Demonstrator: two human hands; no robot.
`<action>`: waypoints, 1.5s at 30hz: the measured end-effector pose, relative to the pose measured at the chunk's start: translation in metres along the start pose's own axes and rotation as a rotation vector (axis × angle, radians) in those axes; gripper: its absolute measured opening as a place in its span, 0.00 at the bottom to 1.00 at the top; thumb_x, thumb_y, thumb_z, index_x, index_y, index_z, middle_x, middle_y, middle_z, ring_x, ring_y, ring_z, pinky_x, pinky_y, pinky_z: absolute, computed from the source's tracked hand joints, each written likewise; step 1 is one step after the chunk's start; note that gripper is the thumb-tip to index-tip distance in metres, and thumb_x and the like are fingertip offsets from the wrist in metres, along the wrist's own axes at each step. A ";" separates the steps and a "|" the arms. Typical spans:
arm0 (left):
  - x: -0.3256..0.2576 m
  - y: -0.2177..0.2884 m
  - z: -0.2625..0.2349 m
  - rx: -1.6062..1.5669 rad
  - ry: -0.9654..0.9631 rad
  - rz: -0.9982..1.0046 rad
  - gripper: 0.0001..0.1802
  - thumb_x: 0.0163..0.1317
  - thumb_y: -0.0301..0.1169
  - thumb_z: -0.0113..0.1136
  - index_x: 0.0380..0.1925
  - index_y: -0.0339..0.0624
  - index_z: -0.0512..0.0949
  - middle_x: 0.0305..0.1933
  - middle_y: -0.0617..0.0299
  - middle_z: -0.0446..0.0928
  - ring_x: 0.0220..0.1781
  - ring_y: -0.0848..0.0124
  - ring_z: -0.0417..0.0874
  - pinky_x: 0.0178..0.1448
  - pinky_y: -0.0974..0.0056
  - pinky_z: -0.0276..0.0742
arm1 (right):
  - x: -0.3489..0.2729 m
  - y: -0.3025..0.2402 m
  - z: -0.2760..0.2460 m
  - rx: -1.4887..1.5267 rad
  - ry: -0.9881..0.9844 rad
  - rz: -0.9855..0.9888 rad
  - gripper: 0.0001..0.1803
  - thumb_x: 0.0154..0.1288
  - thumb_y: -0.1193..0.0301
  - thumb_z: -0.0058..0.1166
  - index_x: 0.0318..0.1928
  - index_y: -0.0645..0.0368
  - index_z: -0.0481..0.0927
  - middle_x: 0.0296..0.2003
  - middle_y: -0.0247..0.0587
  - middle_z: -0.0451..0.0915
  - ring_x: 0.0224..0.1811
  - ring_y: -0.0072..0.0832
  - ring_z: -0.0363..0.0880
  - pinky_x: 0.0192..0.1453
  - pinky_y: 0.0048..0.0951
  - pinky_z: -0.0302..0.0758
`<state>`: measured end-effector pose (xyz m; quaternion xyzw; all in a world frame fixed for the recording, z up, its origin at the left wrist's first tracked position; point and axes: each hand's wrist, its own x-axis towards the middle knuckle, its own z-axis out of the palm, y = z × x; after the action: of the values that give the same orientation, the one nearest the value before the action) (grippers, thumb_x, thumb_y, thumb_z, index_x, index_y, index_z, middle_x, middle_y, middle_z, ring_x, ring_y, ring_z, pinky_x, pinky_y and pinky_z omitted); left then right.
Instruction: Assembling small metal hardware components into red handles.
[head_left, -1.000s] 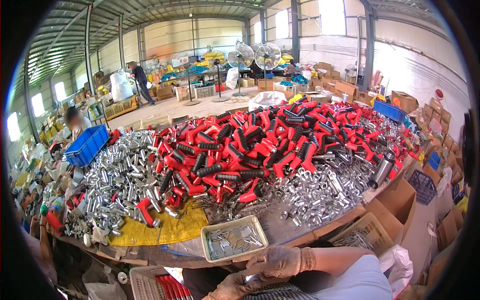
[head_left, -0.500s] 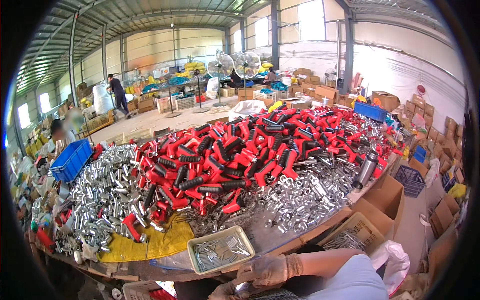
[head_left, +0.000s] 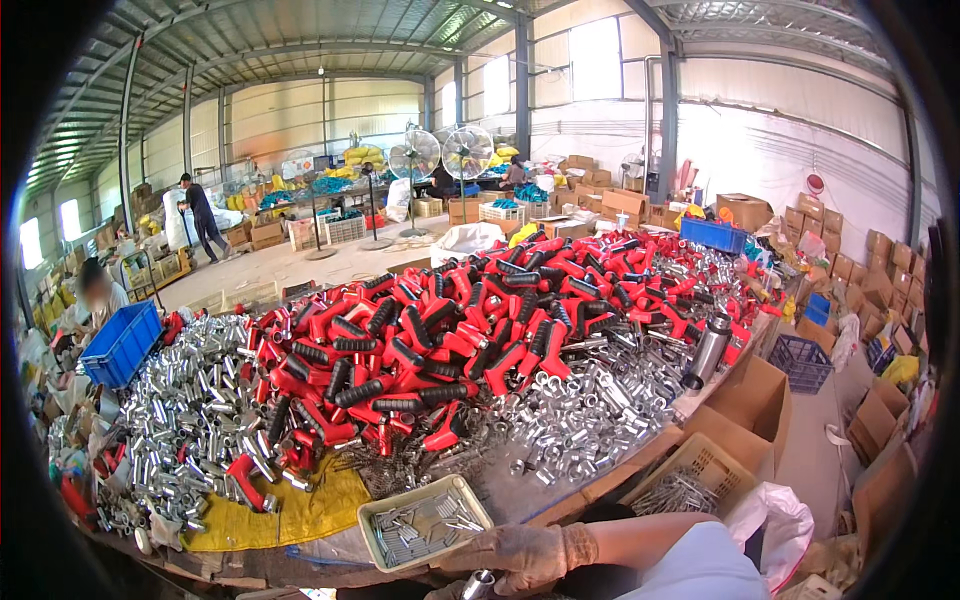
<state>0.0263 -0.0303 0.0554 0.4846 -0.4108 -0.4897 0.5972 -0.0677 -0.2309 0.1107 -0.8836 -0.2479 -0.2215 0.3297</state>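
Observation:
My right hand [head_left: 525, 555], in a worn brown work glove, is at the bottom edge, its fingers bent and pointing left beside the near rim of a cream plastic tray [head_left: 372, 530]. Short metal pins [head_left: 410, 530] lie in this tray. Just below the right fingers shows the end of a shiny metal tube [head_left: 479, 582]; which hand bears it cannot be made out. Only a sliver of my left hand [head_left: 442, 593] appears at the lower edge, its fingers hidden.
Red tool housings with black grips [head_left: 420, 340] form a heap on the table, flanked by silver metal parts [head_left: 200, 400]. A steel flask [head_left: 710, 350] stands right. Nearby are a yellow sack [head_left: 300, 510], a blue crate [head_left: 122, 343], an open carton [head_left: 745, 405] and a crate of pins [head_left: 680, 492].
The view has swung slightly, shifting the scene left. My right hand is closer to the tray's near rim, more of the metal tube shows, and my left hand has mostly sunk out of view.

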 end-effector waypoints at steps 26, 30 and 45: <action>-0.009 0.022 -0.009 0.037 -0.066 -0.201 0.23 0.65 0.28 0.57 0.60 0.36 0.70 0.52 0.60 0.78 0.53 0.71 0.76 0.55 0.66 0.74 | 0.001 0.010 0.010 0.260 -0.399 0.193 0.23 0.62 0.59 0.50 0.53 0.58 0.77 0.53 0.49 0.77 0.60 0.43 0.72 0.66 0.39 0.66; -0.020 0.006 -0.003 -0.027 -0.037 0.053 0.26 0.60 0.36 0.60 0.58 0.37 0.72 0.48 0.58 0.80 0.48 0.71 0.78 0.52 0.63 0.74 | 0.026 -0.033 -0.003 0.065 -0.366 0.272 0.21 0.61 0.56 0.58 0.48 0.55 0.79 0.35 0.48 0.82 0.36 0.46 0.81 0.39 0.40 0.78; -0.087 0.027 0.043 0.332 0.203 0.123 0.21 0.61 0.40 0.65 0.50 0.41 0.77 0.45 0.58 0.81 0.47 0.71 0.78 0.52 0.63 0.74 | 0.031 -0.081 0.030 0.004 -0.212 -0.082 0.28 0.62 0.47 0.55 0.48 0.61 0.81 0.31 0.47 0.82 0.35 0.42 0.82 0.38 0.40 0.77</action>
<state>-0.0259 0.0492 0.0884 0.5971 -0.4524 -0.3267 0.5763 -0.0840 -0.1476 0.1463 -0.8905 -0.3176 -0.1396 0.2944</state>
